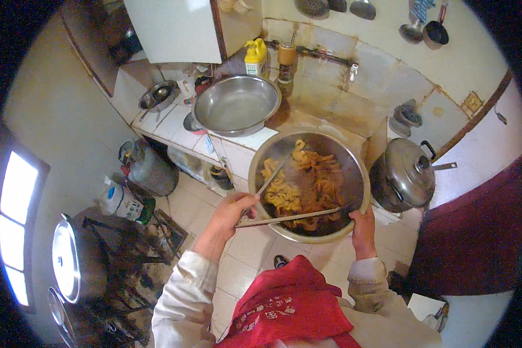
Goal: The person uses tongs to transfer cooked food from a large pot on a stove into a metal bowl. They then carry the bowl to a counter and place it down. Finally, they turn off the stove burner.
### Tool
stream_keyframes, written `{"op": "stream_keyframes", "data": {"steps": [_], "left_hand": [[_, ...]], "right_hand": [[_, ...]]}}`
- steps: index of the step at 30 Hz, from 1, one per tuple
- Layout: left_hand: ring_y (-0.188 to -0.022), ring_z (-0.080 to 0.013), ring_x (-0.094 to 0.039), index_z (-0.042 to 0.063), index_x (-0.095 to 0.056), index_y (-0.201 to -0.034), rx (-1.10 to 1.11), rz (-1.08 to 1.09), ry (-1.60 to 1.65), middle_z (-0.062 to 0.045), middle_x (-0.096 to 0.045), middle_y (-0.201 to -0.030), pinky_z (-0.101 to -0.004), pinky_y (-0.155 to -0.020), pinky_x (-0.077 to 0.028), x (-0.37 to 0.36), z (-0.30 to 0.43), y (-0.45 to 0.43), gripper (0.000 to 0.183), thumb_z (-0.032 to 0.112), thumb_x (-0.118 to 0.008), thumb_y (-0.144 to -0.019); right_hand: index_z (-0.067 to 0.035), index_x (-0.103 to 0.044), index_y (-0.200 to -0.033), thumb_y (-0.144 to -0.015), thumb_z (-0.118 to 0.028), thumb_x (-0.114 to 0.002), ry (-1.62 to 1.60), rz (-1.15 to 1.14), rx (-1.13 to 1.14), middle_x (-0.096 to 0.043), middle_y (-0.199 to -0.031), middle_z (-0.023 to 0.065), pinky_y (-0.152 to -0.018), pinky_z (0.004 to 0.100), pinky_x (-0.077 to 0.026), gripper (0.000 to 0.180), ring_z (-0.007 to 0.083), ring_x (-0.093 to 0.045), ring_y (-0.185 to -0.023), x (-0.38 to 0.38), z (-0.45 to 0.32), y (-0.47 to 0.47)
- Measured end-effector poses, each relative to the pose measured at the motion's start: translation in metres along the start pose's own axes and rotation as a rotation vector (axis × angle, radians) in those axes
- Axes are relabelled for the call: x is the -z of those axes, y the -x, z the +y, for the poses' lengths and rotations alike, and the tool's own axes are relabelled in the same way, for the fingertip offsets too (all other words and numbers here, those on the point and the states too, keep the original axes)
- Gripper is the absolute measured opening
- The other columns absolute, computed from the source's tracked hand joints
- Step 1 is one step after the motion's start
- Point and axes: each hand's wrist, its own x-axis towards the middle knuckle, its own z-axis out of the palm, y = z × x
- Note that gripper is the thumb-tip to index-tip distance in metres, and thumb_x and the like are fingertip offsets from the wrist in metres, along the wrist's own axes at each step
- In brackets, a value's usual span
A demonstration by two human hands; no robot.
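A large metal basin (363, 174) is held out in front of me, with yellow and brown pieces of food (306, 191) and dark liquid in it. My left hand (234, 215) is closed around the ends of metal tongs (295, 216) at the basin's left side; the two arms spread apart, reaching over and into the basin. My right hand (364, 230) grips the lower right rim, thumb on top. Whether the left fingers also bear the rim is hidden. Light steam seems to rise from the food.
An empty-looking steel basin (237, 106) stands on the white tiled counter (226, 150). A lidded pot (406, 174) is at the right. A yellow bottle (256, 56) stands behind. Left are a gas cylinder (150, 169), a plastic jug (124, 202) and a large lidded pot (67, 261).
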Motion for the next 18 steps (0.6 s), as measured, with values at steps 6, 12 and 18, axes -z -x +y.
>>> {"op": "stream_keyframes", "data": {"steps": [6,12,18], "left_hand": [[-0.068,-0.0151,-0.060,0.000,-0.064,-0.094,0.059,-0.013,0.083,-0.007,-0.064,-0.076,-0.0275,-0.060,-0.049,-0.001,0.034,-0.111,0.027,0.026,-0.064,-0.087],[-0.076,-0.0209,-0.065,0.003,-0.065,-0.102,0.097,0.049,0.133,-0.009,-0.067,-0.084,-0.0311,-0.067,-0.054,0.005,0.044,-0.174,0.042,0.042,-0.049,-0.097],[-0.083,-0.0220,-0.068,-0.001,-0.061,-0.107,-0.011,0.151,0.268,-0.012,-0.069,-0.094,-0.0345,-0.074,-0.056,0.032,-0.014,-0.195,0.056,0.052,-0.045,-0.096]], "right_hand": [[0.002,-0.047,-0.126,-0.076,-0.005,-0.055,-0.104,0.061,-0.005,-0.058,-0.114,0.0096,-0.091,0.0308,-0.042,0.051,0.0216,-0.054,-0.101,-0.028,0.008,-0.088],[0.001,-0.052,-0.125,-0.083,-0.021,-0.064,0.130,0.250,-0.080,-0.059,-0.115,0.0100,-0.089,0.0330,-0.044,0.049,0.0220,-0.055,-0.103,-0.051,0.014,-0.166],[-0.014,-0.046,-0.138,-0.088,-0.053,-0.054,-0.149,0.041,-0.095,-0.051,-0.135,0.0086,-0.095,0.0411,-0.043,0.063,0.0260,-0.049,-0.122,-0.048,0.027,-0.228]]}}
